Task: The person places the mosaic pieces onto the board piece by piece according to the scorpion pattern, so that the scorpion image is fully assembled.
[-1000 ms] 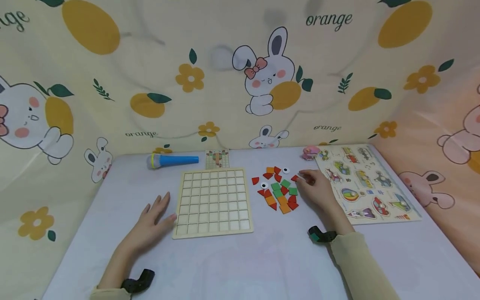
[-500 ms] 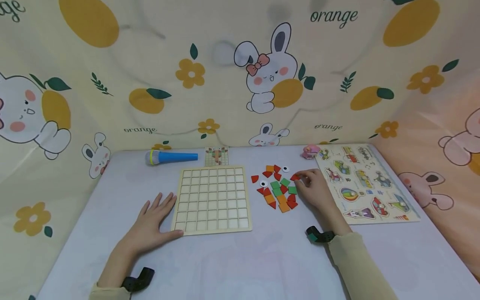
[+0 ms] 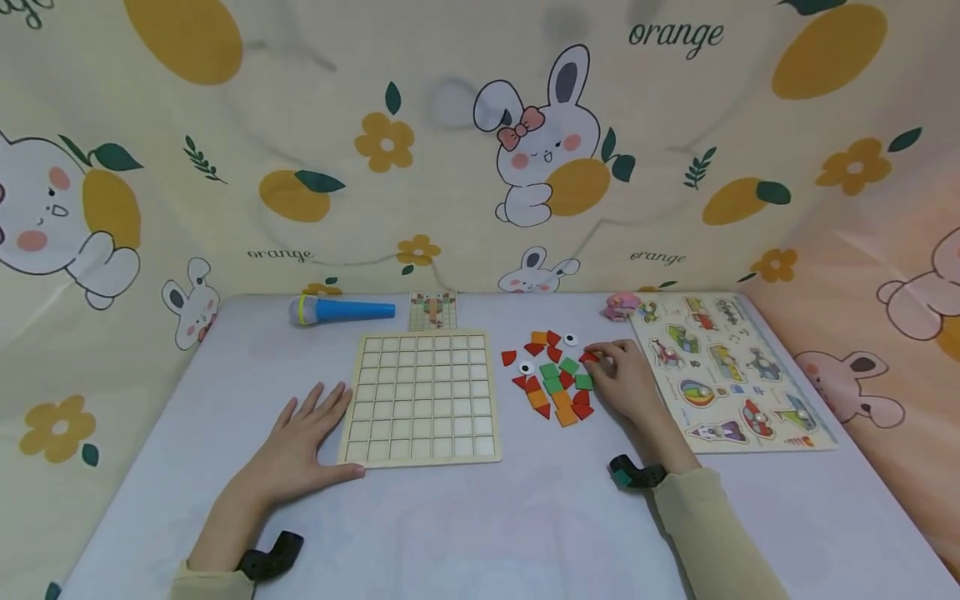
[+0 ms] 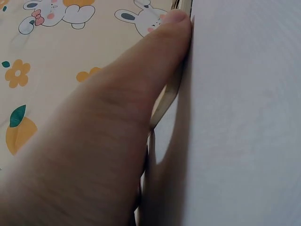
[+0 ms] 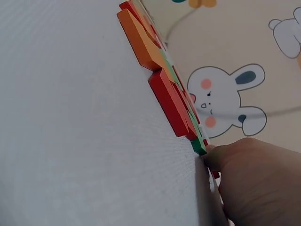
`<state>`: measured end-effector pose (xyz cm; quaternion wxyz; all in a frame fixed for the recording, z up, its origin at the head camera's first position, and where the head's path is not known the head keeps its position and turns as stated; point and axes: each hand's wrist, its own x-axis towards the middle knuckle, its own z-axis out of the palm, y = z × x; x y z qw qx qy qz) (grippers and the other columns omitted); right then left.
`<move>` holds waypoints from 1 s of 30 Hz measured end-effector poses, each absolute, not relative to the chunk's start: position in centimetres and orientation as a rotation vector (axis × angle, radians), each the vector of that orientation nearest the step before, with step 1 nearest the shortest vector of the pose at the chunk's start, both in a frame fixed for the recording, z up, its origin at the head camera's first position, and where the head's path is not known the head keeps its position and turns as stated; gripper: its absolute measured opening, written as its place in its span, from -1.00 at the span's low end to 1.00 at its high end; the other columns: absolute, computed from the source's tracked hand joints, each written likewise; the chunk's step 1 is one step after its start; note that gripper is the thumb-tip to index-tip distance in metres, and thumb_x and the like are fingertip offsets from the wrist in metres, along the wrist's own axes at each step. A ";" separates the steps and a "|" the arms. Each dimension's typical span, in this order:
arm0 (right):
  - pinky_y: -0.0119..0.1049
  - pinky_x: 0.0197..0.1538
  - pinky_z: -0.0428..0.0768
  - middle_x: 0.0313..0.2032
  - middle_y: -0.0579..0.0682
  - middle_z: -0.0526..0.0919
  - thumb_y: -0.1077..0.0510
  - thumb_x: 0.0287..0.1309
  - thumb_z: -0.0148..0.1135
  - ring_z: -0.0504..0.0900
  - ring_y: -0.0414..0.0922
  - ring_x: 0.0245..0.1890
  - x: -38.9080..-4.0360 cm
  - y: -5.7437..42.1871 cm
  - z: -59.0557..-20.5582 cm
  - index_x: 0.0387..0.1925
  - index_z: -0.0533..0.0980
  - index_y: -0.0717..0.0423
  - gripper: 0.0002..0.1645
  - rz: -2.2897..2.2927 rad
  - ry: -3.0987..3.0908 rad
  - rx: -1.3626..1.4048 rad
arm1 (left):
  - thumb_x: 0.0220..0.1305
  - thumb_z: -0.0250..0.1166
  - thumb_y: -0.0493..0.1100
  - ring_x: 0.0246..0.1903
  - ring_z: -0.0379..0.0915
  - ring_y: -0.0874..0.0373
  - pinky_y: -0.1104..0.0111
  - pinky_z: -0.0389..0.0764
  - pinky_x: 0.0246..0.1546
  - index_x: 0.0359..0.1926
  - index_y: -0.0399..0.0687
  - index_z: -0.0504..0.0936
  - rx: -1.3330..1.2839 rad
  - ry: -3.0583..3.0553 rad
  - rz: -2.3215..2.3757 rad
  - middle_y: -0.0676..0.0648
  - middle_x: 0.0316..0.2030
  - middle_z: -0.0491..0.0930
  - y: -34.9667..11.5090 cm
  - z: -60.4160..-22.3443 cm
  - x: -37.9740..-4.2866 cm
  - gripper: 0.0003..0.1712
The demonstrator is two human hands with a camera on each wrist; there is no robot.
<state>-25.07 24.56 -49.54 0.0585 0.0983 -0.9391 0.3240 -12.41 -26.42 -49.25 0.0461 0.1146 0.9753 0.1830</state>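
Note:
A square wooden grid board (image 3: 493, 400) lies flat in the middle of the table in the head view. My left hand (image 3: 300, 442) is spread at its left side, fingertips along the edge and the thumb (image 4: 174, 28) on the near left corner. To the right of the board lie loose flat pieces: red rounded and triangular ones, orange squares (image 3: 567, 416), green squares (image 3: 551, 385) and two white eye discs (image 3: 570, 340). At their right edge my right hand (image 3: 626, 383) pinches a red piece (image 3: 587, 357) between thumb and forefinger, low at the table.
Behind the board lies a small pattern card (image 3: 432, 312), with a blue toy microphone (image 3: 348, 311) to its left. A picture puzzle board (image 3: 727, 375) sits at the right, beyond my right hand, and a pink toy (image 3: 621, 306) at its far corner. A printed cloth hangs behind.
My left hand has moved right and its thumb has come onto the board's near left corner. The right hand stays at the red piece, its fingers closing in on it.

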 end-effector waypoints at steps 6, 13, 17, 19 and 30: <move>-0.07 0.02 0.49 0.05 0.25 0.53 0.09 0.52 0.27 0.45 0.09 -0.02 -24.9 24.9 -49.4 0.23 0.60 0.22 -0.60 1.033 -2.843 0.285 | 0.01 0.34 0.69 0.68 -0.25 -0.28 -0.32 -0.22 0.59 0.69 -0.06 0.11 0.356 2.966 0.551 -0.14 0.68 0.05 -26.3 -49.1 -12.6 0.45; 0.03 0.13 0.55 0.12 0.21 0.56 0.05 0.51 0.30 0.50 0.13 0.05 -24.4 22.8 -46.8 0.24 0.60 0.20 -0.57 1.077 -2.848 0.321 | 0.00 0.36 0.68 0.67 -0.27 -0.31 -0.35 -0.26 0.57 0.70 -0.06 0.08 0.335 2.956 0.559 -0.18 0.68 0.04 -26.2 -49.1 -12.8 0.47; 0.02 0.13 0.60 0.18 0.20 0.57 0.08 0.51 0.29 0.51 0.14 0.10 -24.0 20.2 -45.4 0.27 0.59 0.20 -0.56 1.110 -2.874 0.394 | 0.00 0.37 0.67 0.67 -0.27 -0.31 -0.36 -0.25 0.57 0.70 -0.05 0.08 0.319 2.954 0.568 -0.19 0.68 0.04 -26.3 -49.1 -12.5 0.46; -0.01 0.10 0.65 0.17 0.20 0.59 0.10 0.50 0.31 0.54 0.13 0.07 -24.1 18.7 -45.0 0.28 0.59 0.21 -0.56 1.094 -2.871 0.448 | 0.01 0.37 0.67 0.67 -0.27 -0.31 -0.35 -0.25 0.57 0.70 -0.05 0.08 0.313 2.954 0.572 -0.18 0.68 0.04 -26.4 -49.1 -12.4 0.46; -0.12 0.06 0.66 0.16 0.16 0.60 0.16 0.50 0.24 0.56 0.01 -0.05 -25.9 10.8 -45.2 0.23 0.60 0.22 -0.63 1.074 -2.925 0.661 | 0.01 0.37 0.67 0.68 -0.28 -0.29 -0.34 -0.26 0.57 0.70 -0.05 0.09 0.337 2.961 0.583 -0.16 0.68 0.03 -26.4 -49.5 -12.6 0.45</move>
